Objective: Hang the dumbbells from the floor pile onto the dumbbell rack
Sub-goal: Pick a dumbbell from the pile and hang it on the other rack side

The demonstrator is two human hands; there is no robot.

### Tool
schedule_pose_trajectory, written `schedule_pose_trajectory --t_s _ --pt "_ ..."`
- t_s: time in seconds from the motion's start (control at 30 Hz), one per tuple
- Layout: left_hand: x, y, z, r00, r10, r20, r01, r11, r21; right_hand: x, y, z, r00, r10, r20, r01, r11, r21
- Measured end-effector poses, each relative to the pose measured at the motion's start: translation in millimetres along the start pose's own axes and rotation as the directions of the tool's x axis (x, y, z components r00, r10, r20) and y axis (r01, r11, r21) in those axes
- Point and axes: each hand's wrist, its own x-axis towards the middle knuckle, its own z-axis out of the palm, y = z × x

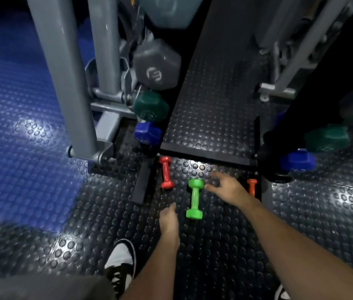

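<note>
Just left of the empty, spread right hand point(225, 185) lies the green dumbbell point(195, 199), the relaxed left hand point(168, 217) flanking it, seemingly poised to lift.

The studded rubber floor point(225, 252) carries a red dumbbell point(166, 172), green dumbbell point(195, 198) and orange dumbbell point(252, 186).

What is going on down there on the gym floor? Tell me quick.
A person is bent over a dark studded rubber floor, reaching with both bare hands toward a bright green small dumbbell lying on it. The right hand is spread open beside the dumbbell's far end, and the left hand is near its close end; neither grips it yet. A red small dumbbell and an orange small dumbbell also lie on the floor. Bigger grey, green and blue dumbbells already sit on the black rack behind.
</note>
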Motion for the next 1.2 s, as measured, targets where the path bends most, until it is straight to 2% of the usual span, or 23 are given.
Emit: schedule_pose_trajectory --t_s 0.1,0.3,0.53,0.67,0.93,1.1,1.2 --pt "-15 13 14 0.999 -0.045 0.002 0.045 0.997 -0.065 25 9 16 0.998 0.018 0.060 -0.017 1.000 -0.018" --pt "19 8 30 0.984 -0.178 0.004 0.178 0.984 -0.030 69 16 42 0.994 -0.001 0.113 0.006 0.999 -0.047" --pt "55 -7 51 0.938 -0.321 0.130 0.324 0.946 -0.007 116 22 66 0.988 0.008 0.152 -0.002 0.999 -0.039" --pt "72 -14 59 0.950 -0.279 0.137 0.280 0.960 0.016 124 23 77 0.978 -0.008 0.208 0.038 0.989 -0.139" --pt "87 -21 67 0.970 -0.242 0.027 0.234 0.958 0.167 134 28 91 0.996 -0.080 0.047 0.084 0.993 -0.079" --pt "83 -17 52 0.995 -0.050 0.088 0.033 0.983 0.179 125 29 81 0.993 -0.113 -0.045 0.114 0.993 0.021" --pt "70 -1 44 0.984 0.042 0.174 -0.075 0.979 0.189 112 19 61 0.987 -0.134 -0.092 0.143 0.985 0.095"
